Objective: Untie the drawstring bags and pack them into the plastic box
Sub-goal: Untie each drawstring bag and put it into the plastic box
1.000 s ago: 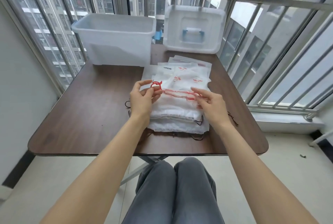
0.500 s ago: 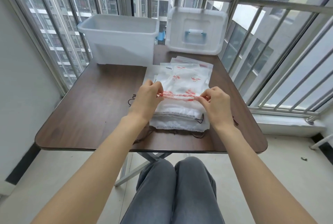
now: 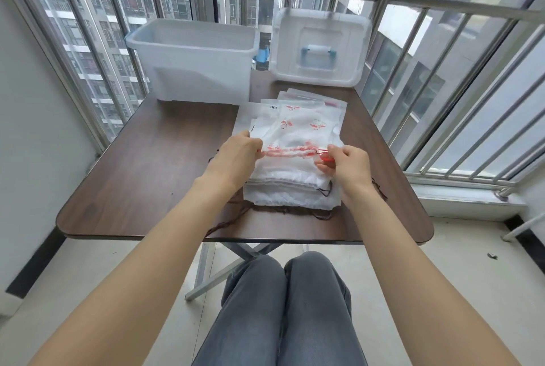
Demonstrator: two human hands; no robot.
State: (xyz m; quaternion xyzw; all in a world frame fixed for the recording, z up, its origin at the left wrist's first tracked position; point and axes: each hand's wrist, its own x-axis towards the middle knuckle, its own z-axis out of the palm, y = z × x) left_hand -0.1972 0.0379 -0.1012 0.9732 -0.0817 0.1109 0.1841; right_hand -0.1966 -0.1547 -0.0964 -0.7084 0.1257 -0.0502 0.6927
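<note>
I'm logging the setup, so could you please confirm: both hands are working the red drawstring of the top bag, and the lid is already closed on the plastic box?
Not quite. The lid is not on the plastic box: the head view shows it propped upright beside the open box. The rest holds: the left hand and right hand both pinch the red drawstring of the top bag.

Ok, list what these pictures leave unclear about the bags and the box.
- Head view: the plastic box interior floor, hidden by its frosted front wall.
- Left hand fingertips, curled behind the top bag.
- Bag count in the stack, layers too thin.
- Print on the bags, too small.
</note>
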